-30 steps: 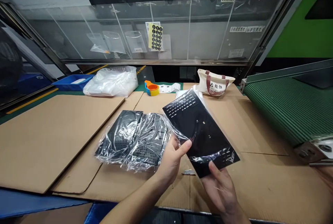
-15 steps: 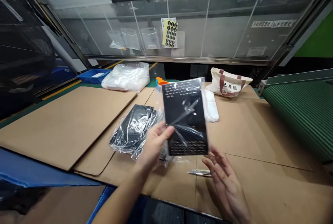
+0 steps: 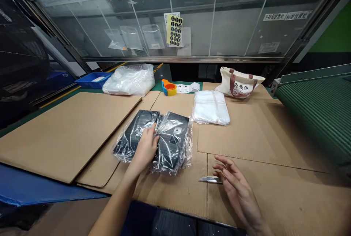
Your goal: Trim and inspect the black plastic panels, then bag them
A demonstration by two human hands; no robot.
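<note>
Hovering half-open, apparently with nothing in it, the right hand (image 3: 238,188) is by a cutter (image 3: 210,180); beyond, the bent left hand (image 3: 147,146) touches bagged black panels (image 3: 171,146) on the bench (image 3: 263,137), grip unclear. Arranging them seems the step; the next move calls for steadiness. Their long axes run away, far ends leaning right.

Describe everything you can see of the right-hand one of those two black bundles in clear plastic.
The right-hand bundle looks like flat, roughly rectangular black panels wrapped in shiny, wrinkled clear film; how many is unclear. A small pale patch with a dark dot shows near its far end. Loose film spills past its right and near edges. It lies flat on the cardboard, far end skewed rightward, close beside the left-hand bundle. The left hand is at its left edge; glare hides how firmly it touches.
</note>
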